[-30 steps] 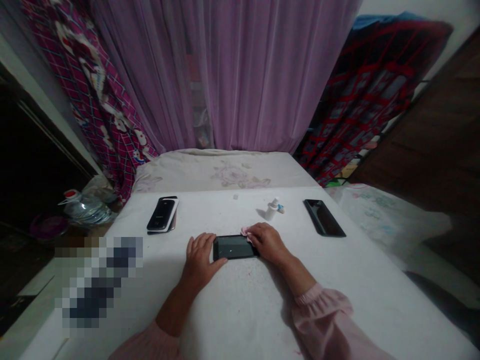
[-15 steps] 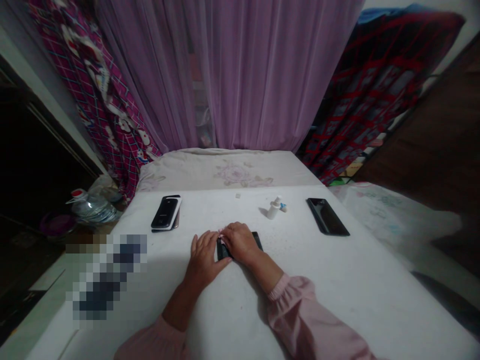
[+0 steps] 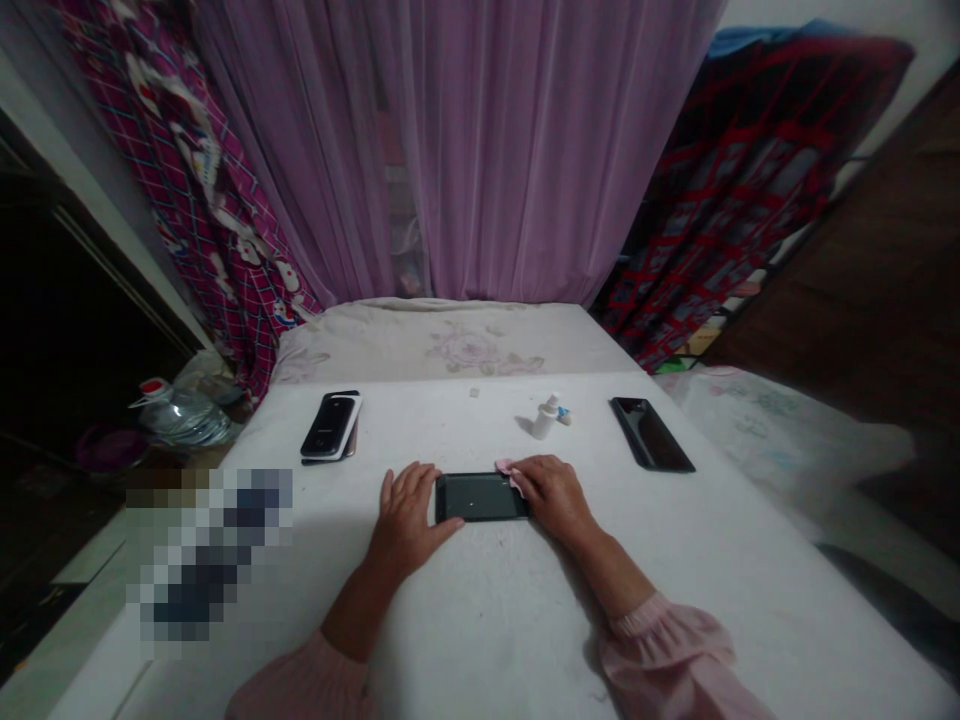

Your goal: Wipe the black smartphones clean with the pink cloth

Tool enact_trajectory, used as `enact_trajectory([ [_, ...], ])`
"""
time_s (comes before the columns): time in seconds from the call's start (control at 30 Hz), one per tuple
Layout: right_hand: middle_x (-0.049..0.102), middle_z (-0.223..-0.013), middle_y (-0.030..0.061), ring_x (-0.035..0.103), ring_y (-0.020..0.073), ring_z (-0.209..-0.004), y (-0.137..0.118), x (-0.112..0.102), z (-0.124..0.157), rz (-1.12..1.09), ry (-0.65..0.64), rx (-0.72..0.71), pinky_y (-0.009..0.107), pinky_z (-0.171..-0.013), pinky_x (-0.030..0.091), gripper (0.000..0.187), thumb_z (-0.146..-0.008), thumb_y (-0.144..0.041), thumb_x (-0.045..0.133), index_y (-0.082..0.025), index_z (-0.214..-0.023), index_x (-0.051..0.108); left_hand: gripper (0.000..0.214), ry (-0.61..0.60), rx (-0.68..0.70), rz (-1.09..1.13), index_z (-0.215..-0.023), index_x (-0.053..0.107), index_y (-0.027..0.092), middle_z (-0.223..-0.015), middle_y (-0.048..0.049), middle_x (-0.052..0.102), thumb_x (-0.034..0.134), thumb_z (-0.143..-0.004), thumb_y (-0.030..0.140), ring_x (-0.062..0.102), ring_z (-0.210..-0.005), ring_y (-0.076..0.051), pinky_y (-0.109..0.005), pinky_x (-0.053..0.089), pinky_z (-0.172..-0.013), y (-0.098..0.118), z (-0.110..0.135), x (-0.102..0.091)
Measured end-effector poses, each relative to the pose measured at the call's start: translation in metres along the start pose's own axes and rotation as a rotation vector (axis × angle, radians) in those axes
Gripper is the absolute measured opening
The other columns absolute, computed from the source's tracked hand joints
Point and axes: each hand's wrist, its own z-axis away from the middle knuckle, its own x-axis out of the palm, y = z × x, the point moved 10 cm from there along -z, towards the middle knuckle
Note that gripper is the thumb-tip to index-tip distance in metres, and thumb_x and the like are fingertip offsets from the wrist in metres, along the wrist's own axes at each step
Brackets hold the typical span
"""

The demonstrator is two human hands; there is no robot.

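A dark smartphone [image 3: 481, 497] lies sideways on the white-covered table in front of me, screen up. My left hand [image 3: 409, 515] grips its left end, thumb along the near edge and fingertips at the far corner. At the phone's right end, my right hand [image 3: 559, 498] pinches a small pink cloth [image 3: 514, 474] against the far right corner. Part of the cloth is hidden under the fingers. Beyond the phone stands a white spray bottle [image 3: 546, 418], and a small blue-and-white item [image 3: 564, 415] lies beside it.
Several stacked phones [image 3: 330, 427] lie at the left of the table [image 3: 480, 610], and a black glossy device [image 3: 652, 434] lies at the right. A tiny pale square [image 3: 474, 393] rests farther back. A pixelated patch covers the left side. Purple curtains [image 3: 517, 150] hang behind.
My right hand has slid rightward with the pink cloth, from the phone's left end to its right end, uncovering the screen. My left hand has stayed in place.
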Motion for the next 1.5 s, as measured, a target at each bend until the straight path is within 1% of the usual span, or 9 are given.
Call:
enact_trajectory([
  [0.2,0.072,-0.096,0.0041,0.060,0.0194,-0.092,-0.004,0.003,0.000,0.004,0.001,-0.019,0.031,-0.083,0.040,0.023,-0.095,-0.028,0.052,-0.026,-0.104,0.073,0.058,-0.044,-0.015,0.024,-0.132,0.053,0.020,-0.134,-0.0142,0.058,0.066,-0.081,0.044,0.047,-0.130,-0.033,-0.062,0.023,-0.113,0.000,-0.001,0.002],
  [0.53,0.071,-0.100,0.0051,0.059,0.0211,-0.096,-0.077,0.033,-0.032,0.064,-0.146,-0.088,0.033,-0.081,0.038,0.022,-0.094,-0.027,0.054,-0.027,-0.109,0.071,0.061,-0.066,-0.030,0.026,-0.134,0.053,0.021,-0.135,-0.0127,0.058,0.068,-0.079,0.043,0.046,-0.132,-0.033,-0.061,0.022,-0.114,0.002,-0.002,0.001],
  [0.67,0.071,-0.101,0.0066,0.059,0.0218,-0.097,-0.093,0.040,-0.037,0.101,-0.153,-0.110,0.034,-0.081,0.037,0.023,-0.096,-0.029,0.052,-0.026,-0.108,0.071,0.061,-0.030,-0.025,0.018,-0.135,0.050,0.022,-0.134,-0.0126,0.058,0.066,-0.081,0.044,0.047,-0.131,-0.032,-0.060,0.022,-0.114,0.004,-0.001,-0.001],
  [0.8,0.071,-0.102,0.0045,0.059,0.0200,-0.096,-0.078,0.033,-0.027,0.062,-0.119,-0.134,0.033,-0.083,0.037,0.023,-0.096,-0.031,0.052,-0.029,-0.109,0.071,0.060,0.000,-0.012,0.006,-0.132,0.052,0.020,-0.134,-0.0145,0.058,0.066,-0.080,0.047,0.047,-0.131,-0.033,-0.060,0.022,-0.115,0.006,0.000,-0.003],
  [1.03,0.073,-0.100,0.0060,0.062,0.0213,-0.094,0.011,-0.004,0.008,0.063,0.059,0.036,0.033,-0.083,0.042,0.026,-0.095,-0.033,0.050,-0.026,-0.103,0.073,0.056,0.016,-0.019,0.007,-0.124,0.055,0.020,-0.131,-0.0140,0.060,0.068,-0.078,0.049,0.049,-0.129,-0.033,-0.060,0.022,-0.115,0.009,0.000,-0.005],
  [1.13,0.073,-0.097,0.0079,0.066,0.0212,-0.088,0.032,-0.021,0.020,-0.034,0.187,0.177,0.032,-0.078,0.047,0.034,-0.093,-0.038,0.045,-0.022,-0.102,0.073,0.056,0.055,-0.028,-0.010,-0.121,0.056,0.020,-0.131,-0.0152,0.059,0.068,-0.077,0.051,0.048,-0.130,-0.033,-0.060,0.022,-0.115,0.010,0.001,-0.007],
  [1.3,0.074,-0.088,0.0052,0.068,0.0196,-0.074,0.029,-0.029,0.028,-0.310,0.336,0.363,0.028,-0.067,0.051,0.045,-0.088,-0.053,0.047,-0.020,-0.111,0.067,0.074,0.024,0.023,-0.011,-0.132,0.048,0.017,-0.137,-0.0171,0.055,0.069,-0.073,0.055,0.045,-0.132,-0.035,-0.060,0.021,-0.115,0.016,0.005,-0.004],
  [1.4,0.073,-0.090,0.0062,0.067,0.0200,-0.079,0.010,-0.023,0.021,-0.282,0.320,0.237,0.029,-0.071,0.052,0.036,-0.091,-0.046,0.047,-0.021,-0.100,0.070,0.069,-0.003,0.045,0.010,-0.134,0.047,0.018,-0.134,-0.0144,0.058,0.069,-0.075,0.045,0.047,-0.130,-0.033,-0.058,0.021,-0.116,0.018,0.005,-0.005],
  [1.5,0.072,-0.103,0.0095,0.063,0.0237,-0.094,-0.008,-0.016,0.017,-0.117,0.290,0.060,0.036,-0.084,0.050,0.032,-0.092,-0.036,0.046,-0.021,-0.100,0.073,0.059,-0.002,0.018,0.035,-0.128,0.052,0.021,-0.128,-0.0111,0.061,0.068,-0.074,0.038,0.052,-0.124,-0.031,-0.058,0.023,-0.116,0.017,0.003,-0.009],
])
